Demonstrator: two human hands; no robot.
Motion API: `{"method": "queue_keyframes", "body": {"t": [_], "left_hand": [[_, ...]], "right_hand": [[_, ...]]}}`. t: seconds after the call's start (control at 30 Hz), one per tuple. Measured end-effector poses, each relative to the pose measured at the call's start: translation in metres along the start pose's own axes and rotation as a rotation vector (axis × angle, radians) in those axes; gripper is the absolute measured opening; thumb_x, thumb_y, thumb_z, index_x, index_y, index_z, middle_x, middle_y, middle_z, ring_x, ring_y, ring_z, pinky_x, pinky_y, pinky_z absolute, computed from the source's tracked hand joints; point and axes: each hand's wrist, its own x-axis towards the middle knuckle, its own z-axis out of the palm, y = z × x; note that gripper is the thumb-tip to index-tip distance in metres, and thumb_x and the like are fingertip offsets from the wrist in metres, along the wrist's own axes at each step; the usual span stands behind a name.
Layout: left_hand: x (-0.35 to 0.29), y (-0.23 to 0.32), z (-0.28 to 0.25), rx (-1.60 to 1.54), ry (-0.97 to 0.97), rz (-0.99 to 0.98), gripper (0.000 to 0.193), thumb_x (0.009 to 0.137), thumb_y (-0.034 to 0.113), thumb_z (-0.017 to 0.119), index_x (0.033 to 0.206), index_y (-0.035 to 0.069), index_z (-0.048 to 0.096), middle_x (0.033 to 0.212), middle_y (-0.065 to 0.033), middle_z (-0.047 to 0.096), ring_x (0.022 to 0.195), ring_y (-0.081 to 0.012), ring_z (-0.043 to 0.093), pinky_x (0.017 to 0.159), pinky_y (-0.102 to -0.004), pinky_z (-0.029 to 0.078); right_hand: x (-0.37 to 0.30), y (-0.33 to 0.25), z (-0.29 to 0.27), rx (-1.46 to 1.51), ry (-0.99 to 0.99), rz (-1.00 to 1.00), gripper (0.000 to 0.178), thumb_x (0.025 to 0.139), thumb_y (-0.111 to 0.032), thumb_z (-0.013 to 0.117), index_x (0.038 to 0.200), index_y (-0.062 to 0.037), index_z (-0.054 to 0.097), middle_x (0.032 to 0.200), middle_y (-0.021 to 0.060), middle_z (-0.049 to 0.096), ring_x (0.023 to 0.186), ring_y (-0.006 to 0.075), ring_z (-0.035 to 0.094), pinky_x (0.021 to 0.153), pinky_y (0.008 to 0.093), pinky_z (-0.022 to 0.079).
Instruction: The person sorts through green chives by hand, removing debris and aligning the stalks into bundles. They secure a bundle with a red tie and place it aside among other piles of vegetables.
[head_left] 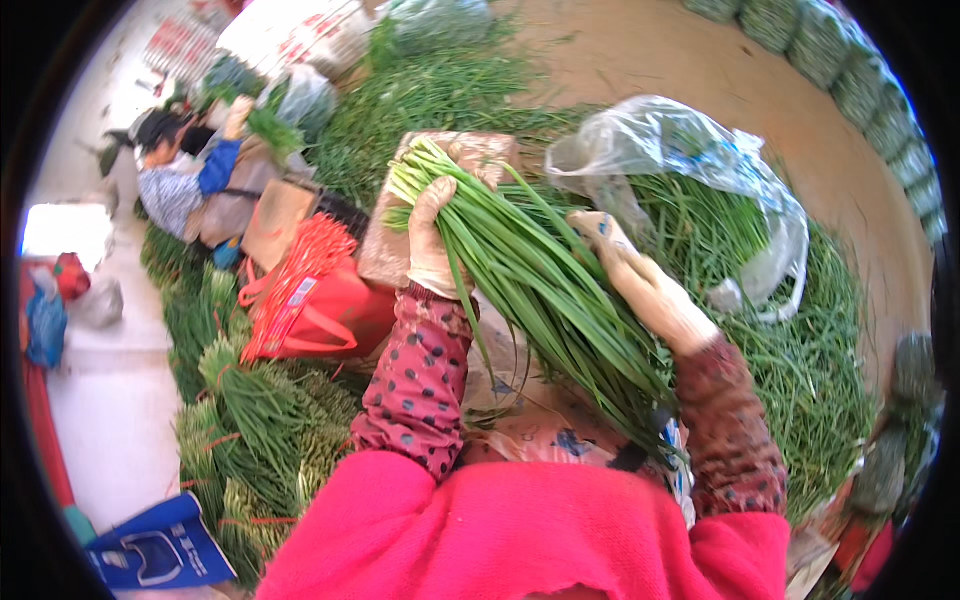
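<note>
My cream-gloved left hand pinches the seemingly untied, long-leaved green bunch before me; my cream-gloved right hand lies alongside, fingers together; red-tied green bundles look done, loose green leaves remain.

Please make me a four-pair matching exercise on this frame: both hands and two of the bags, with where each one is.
Column one
1. Left hand
2. Right hand
3. Red bag
4. Clear plastic bag

Column two
A. Along the right side of the bunch of long green leaves
B. On the heap of loose greens at the right
C. Near the bunch's pale stem ends
D. Left of the hands, with red strips on it

Pairs: 1-C, 2-A, 3-D, 4-B
</note>
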Motion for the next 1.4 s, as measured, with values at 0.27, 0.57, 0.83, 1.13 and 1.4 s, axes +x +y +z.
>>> {"method": "queue_keyframes", "body": {"t": [0.27,0.57,0.83,1.13,1.4], "left_hand": [[0.001,0.051,-0.015,0.051,-0.049,0.145,0.064,0.085,0.023,0.063,0.142,0.01,0.039,0.108,-0.0083,0.058,0.101,-0.0232,0.057,0.093,-0.0381,0.048],[0.002,0.034,0.043,0.1,-0.355,0.095,0.072,0.082,0.028,0.064,0.144,0.008,0.034,0.095,-0.0049,0.049,0.084,-0.0183,0.05,0.084,-0.0343,0.043],[0.001,0.075,-0.024,-0.089,-0.215,0.299,0.064,0.085,0.02,0.065,0.141,0.009,0.035,0.096,-0.0052,0.05,0.086,-0.0168,0.053,0.083,-0.0331,0.05],[-0.001,0.16,0.016,0.634,-0.118,0.65,0.075,0.075,0.022,0.076,0.138,0.004,0.04,0.107,-0.0087,0.056,0.091,-0.0186,0.057,0.076,-0.0343,0.053],[0.008,0.081,0.105,0.628,-0.113,0.674,0.082,0.072,0.01,0.079,0.14,-0.002,0.035,0.11,-0.01,0.057,0.097,-0.0196,0.06,0.088,-0.0351,0.051]], "right_hand": [[-0.027,-0.025,-0.084,-0.694,0.202,0.342,0.057,0.085,-0.042,0.062,0.127,-0.0032,0.057,0.107,0.0236,0.066,0.098,0.0359,0.065,0.088,0.0403,0.05],[0.068,-0.078,0.024,0.201,-0.14,-0.145,0.063,0.097,-0.036,0.055,0.143,0.0026,0.038,0.141,0.0209,0.049,0.131,0.0277,0.048,0.11,0.0331,0.034],[-0.009,0.005,0.024,-0.234,-0.543,0.182,0.063,0.095,-0.052,0.046,0.138,-0.0054,0.048,0.12,0.0235,0.063,0.112,0.0332,0.061,0.096,0.0382,0.046],[0.044,-0.094,-0.051,-0.359,0.067,0.002,0.085,0.08,-0.041,0.073,0.146,-0.0049,0.034,0.132,0.0249,0.054,0.123,0.0331,0.054,0.102,0.0404,0.043],[0.109,-0.129,0.056,-0.188,0.01,-0.453,0.122,0.05,-0.028,0.088,0.146,0.0054,0.02,0.139,0.0269,0.041,0.13,0.0447,0.04,0.109,0.0435,0.034]]}}
